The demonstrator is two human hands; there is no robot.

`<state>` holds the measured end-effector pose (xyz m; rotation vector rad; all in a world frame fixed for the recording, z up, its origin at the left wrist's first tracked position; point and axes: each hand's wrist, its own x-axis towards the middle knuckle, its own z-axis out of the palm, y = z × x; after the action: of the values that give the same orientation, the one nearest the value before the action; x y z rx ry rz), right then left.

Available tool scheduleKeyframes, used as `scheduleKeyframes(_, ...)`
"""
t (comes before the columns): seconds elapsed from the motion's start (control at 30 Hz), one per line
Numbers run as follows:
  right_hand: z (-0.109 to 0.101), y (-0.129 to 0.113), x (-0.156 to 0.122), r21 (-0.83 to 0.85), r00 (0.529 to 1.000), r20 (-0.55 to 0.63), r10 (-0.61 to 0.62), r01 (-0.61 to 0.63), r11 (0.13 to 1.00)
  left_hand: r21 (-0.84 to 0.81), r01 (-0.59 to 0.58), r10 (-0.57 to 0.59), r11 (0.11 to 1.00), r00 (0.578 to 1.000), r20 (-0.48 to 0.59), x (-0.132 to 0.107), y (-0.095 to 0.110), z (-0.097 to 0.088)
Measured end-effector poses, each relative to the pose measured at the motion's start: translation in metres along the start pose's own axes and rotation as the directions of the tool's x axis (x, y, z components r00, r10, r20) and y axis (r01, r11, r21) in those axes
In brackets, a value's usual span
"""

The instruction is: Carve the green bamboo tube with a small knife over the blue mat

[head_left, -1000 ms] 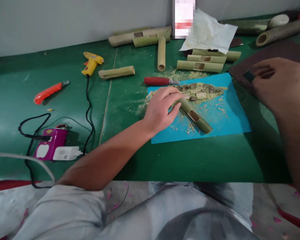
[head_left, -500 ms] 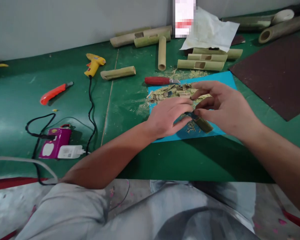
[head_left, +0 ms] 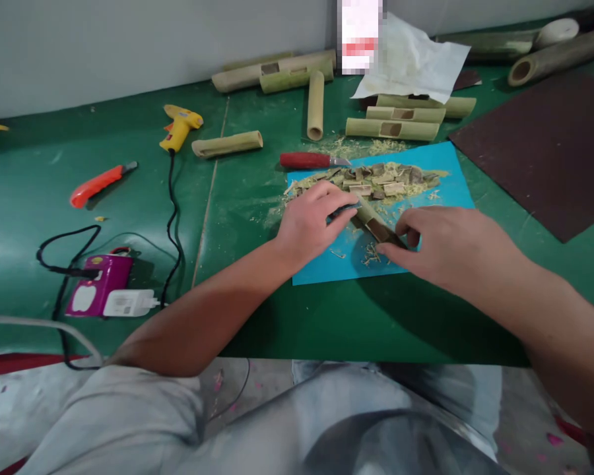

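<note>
A short green bamboo tube [head_left: 372, 221] with a rectangular slot lies slanted on a blue sheet [head_left: 448, 188] on the green table. My left hand [head_left: 309, 224] rests at the tube's upper end, its thumb and fingers pinched on a small dark flat piece [head_left: 344, 210]. My right hand [head_left: 440, 244] is closed over the tube's lower end, fingertips pressing beside the slot. A heap of bamboo chips and shavings [head_left: 376, 177] lies just beyond the hands on the sheet.
A red-handled knife [head_left: 309, 160] lies behind the blue sheet. Left are an orange utility knife [head_left: 96, 185], a yellow glue gun [head_left: 181, 125] and a purple power strip [head_left: 99, 293]. Several bamboo tubes [head_left: 391, 119], white paper [head_left: 416, 63] and a dark brown sheet [head_left: 544, 158] lie behind and right.
My right hand came from the dark sheet with the small dark piece and passed it to my left hand. It then dropped onto the tube's lower end.
</note>
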<state>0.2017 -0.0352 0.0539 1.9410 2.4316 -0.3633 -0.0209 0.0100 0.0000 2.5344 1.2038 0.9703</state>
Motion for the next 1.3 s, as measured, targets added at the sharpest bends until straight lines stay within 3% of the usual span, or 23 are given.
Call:
scheduleKeyframes(0.13,0.005,-0.003,-0.007,-0.049,1.0,-0.006,-0.022,0.022,0.999,-0.011,0.007,-0.007,1.0,1.0,0.008,0.001,0.0,0.001)
scheduleKeyframes(0.5,0.014,-0.001,-0.004,0.012,0.998,-0.013,-0.065,0.065,0.998,-0.073,-0.04,0.036,0.997,0.998,-0.05,0.001,-0.002,0.006)
scheduleKeyframes(1.3,0.018,0.0,-0.002,0.112,0.999,0.029,-0.032,0.029,0.993,-0.025,-0.003,0.004,1.0,0.999,0.051,0.002,-0.005,0.004)
